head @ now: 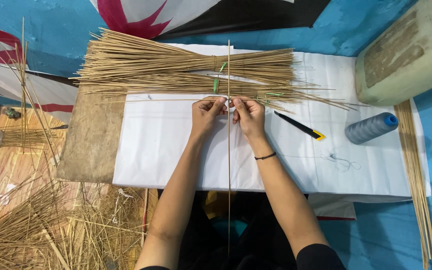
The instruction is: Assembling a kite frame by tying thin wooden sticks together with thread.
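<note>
1. Where the head view looks down, the left hand (207, 112) and the right hand (247, 115) meet over a stack of white paper sheets (176, 150). Each is closed in a fingertip pinch at the point where a long upright stick (228, 165) crosses a thin horizontal stick (166, 100).
2. The upright stick runs from above the bundles down between the forearms toward the lap; the crossing sits near the far edge of the paper, just in front of the bundles.
3. As a judgement, the work at the crossing looks like binding. To do it well, the pinch should stay right on the joint, the two sticks should be held square, and any thread should be kept taut. Whether thread is already round the joint is too small to tell.
4. Behind the hands lie bundles of thin sticks (186, 67), tied with green bands, resting partly on a worn wooden board (91, 145).
5. To the right on the paper are a black and yellow cutter (301, 126), a grey thread spool (371, 127) with a blue core, and a loose tangle of thread (341, 161).
6. Of containers, only a large pale green jug-like vessel (406, 55) shows at upper right, lying on its side; its contents cannot be seen.
7. More loose sticks (418, 180) lie along the right edge.
</note>
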